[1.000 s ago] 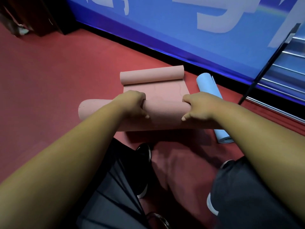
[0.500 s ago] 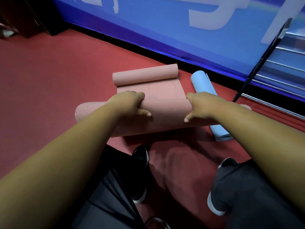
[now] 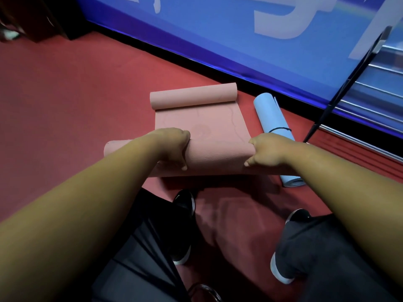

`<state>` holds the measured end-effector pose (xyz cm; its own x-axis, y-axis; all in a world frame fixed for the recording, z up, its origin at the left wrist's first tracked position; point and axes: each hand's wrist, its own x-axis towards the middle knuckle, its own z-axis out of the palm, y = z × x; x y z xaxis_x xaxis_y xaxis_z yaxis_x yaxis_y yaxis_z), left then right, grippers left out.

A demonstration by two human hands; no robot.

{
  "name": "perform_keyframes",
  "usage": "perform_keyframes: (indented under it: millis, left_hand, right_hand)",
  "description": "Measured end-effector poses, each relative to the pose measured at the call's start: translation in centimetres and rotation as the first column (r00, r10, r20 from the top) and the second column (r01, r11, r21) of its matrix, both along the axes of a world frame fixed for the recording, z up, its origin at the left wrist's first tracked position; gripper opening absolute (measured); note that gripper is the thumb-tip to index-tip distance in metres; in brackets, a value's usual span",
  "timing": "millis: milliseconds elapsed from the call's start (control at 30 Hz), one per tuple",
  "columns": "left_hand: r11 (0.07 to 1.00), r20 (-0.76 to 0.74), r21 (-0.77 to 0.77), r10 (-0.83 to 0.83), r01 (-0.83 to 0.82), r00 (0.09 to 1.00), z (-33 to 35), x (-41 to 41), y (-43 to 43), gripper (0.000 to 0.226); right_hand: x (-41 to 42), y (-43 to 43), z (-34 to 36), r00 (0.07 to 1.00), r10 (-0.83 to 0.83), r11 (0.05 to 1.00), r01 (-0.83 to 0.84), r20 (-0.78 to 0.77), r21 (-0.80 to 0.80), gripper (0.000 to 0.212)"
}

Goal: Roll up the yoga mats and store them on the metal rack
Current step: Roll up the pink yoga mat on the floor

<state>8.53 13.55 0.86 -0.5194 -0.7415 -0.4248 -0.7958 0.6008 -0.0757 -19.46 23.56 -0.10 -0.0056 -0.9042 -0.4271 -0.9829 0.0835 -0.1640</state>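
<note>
Fingers (image 3: 184, 136) of the left hand (image 3: 170, 147) are curled over the near roll of the pink mat (image 3: 218, 159), with the thumb pressed against its near side. The right hand (image 3: 268, 152) is clasped on the same roll likewise. The mat is laid on a red floor (image 3: 65, 94), close to a blue banner (image 3: 218, 29) with a black base strip. Its outer face is ribbed and its inner face smooth. Both ends are rolled, with a flat stretch left between. A blue mat (image 3: 270, 114), a tight cylinder tied with a dark cord (image 3: 280, 129), is noted just right of it. A rack (image 3: 370, 88) of metal bars is seen at far right. Both forearms are extended forward, with the hands set apart.
</note>
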Motion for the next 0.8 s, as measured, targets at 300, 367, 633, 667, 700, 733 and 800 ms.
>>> perform_keyframes:
  millis: [300, 367, 633, 667, 700, 733, 800]
  left_hand:
    - [0.979, 0.016, 0.177, 0.099, -0.100, 0.995, 0.2, 0.3, 0.6, 0.037]
    - [0.972, 0.029, 0.210, 0.102, -0.106, 0.994, 0.0, 0.5, 0.7, 0.043]
    - [0.934, 0.010, 0.315, 0.175, -0.169, 0.985, 0.5, 1.1, 0.6, 0.044]
    - [0.931, -0.002, 0.329, 0.169, -0.159, 0.986, 0.5, 1.1, 0.6, 0.043]
    - [0.929, -0.017, 0.339, 0.165, -0.150, 0.986, 0.5, 1.1, 0.6, 0.042]
    - [0.930, -0.034, 0.340, 0.164, -0.143, 0.986, 0.5, 1.1, 0.6, 0.041]
    - [0.935, -0.066, 0.324, 0.176, -0.146, 0.982, 0.7, 1.1, 0.6, 0.041]
  right_hand:
    - [0.0, 0.0, 0.9, 0.997, 0.049, 0.993, -0.055, 0.062, 0.107, 0.059]
    - [-0.2, 0.1, 0.9, 0.997, 0.046, 0.990, -0.053, 0.054, 0.133, 0.069]
    - [-0.8, -0.5, 0.8, 0.992, 0.109, 0.993, -0.107, 0.064, -0.040, 0.060]
    - [-0.8, -0.7, 0.7, 0.990, 0.122, 0.990, -0.116, 0.068, -0.084, 0.060]
    - [-0.9, -0.8, 0.6, 0.989, 0.125, 0.987, -0.116, 0.077, -0.116, 0.059]
    - [-0.9, -1.0, 0.6, 0.988, 0.125, 0.984, -0.113, 0.085, -0.137, 0.058]
    - [-1.2, -1.1, 0.7, 0.989, 0.125, 0.981, -0.112, 0.076, -0.160, 0.056]
